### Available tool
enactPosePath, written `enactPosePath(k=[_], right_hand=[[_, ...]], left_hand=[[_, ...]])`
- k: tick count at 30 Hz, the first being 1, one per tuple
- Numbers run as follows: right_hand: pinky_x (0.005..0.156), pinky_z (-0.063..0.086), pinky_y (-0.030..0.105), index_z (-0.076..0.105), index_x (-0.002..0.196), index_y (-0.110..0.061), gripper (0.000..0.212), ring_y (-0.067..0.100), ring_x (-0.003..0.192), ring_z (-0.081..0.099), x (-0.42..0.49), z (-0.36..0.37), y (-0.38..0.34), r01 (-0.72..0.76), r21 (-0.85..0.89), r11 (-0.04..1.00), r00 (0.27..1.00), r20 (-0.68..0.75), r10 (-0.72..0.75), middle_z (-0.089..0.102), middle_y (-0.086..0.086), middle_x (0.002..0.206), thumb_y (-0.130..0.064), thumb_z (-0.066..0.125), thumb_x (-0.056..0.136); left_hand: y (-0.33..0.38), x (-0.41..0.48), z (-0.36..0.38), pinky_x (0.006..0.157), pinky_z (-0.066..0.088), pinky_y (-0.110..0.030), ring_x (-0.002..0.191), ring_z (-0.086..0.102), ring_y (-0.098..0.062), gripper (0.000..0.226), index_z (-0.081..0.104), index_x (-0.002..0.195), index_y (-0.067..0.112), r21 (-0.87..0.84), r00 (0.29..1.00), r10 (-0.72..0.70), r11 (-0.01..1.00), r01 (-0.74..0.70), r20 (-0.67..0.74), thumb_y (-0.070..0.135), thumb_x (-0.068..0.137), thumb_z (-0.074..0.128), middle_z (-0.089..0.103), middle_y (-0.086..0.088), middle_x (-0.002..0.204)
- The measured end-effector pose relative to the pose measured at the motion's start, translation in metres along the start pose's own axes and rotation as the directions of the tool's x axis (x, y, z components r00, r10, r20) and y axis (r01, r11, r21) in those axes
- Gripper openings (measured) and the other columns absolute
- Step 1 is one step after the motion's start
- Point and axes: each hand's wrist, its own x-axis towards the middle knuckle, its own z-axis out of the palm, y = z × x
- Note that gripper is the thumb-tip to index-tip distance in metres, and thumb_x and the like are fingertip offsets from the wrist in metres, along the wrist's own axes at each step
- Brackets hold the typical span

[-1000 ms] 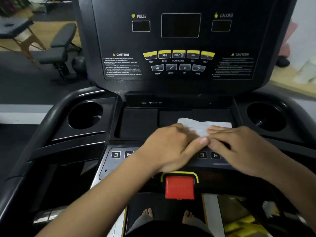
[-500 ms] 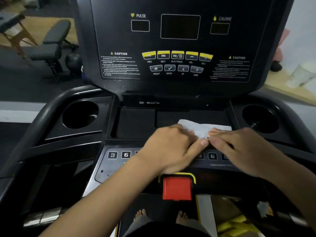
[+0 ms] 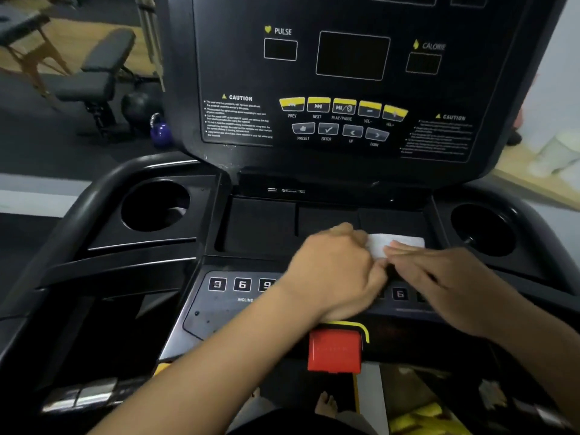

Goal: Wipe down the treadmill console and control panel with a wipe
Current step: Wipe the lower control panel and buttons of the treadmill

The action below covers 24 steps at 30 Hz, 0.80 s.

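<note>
The left hand (image 3: 335,271) has curled, grip pinching the wipe (image 3: 386,244) (right hand (image 3: 439,277) presses flat, fingers loose).

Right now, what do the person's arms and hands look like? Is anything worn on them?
Both the left hand and the right hand are bare: no gloves, rings, watch or bracelet show. The forearms are bare too, with no sleeve in view as far as the frame reaches.

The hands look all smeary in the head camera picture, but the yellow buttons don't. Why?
Head view: the left hand and right hand blur at the white wipe, probably from motion; the yellow buttons read fairly sharp; the dim console's handrails bow from the wide lens.
</note>
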Motion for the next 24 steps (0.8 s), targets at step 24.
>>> enactPosePath(k=[24], right_hand=[[0.115,0.025,0.019,0.064,0.127,-0.029,0.069,-0.003,0.137,0.034,0.043,0.042,-0.06,0.153,-0.093,0.984,0.988,0.026,-0.151,0.052,-0.007,0.143,-0.069,0.022,0.089]], left_hand=[[-0.073,-0.064,-0.029,0.104,0.045,-0.038,0.137,0.046,-0.015,0.073,0.058,0.128,0.025,-0.062,0.978,-0.161,0.983,0.17,0.132,0.056,0.09,0.005,0.054,0.002,0.145]])
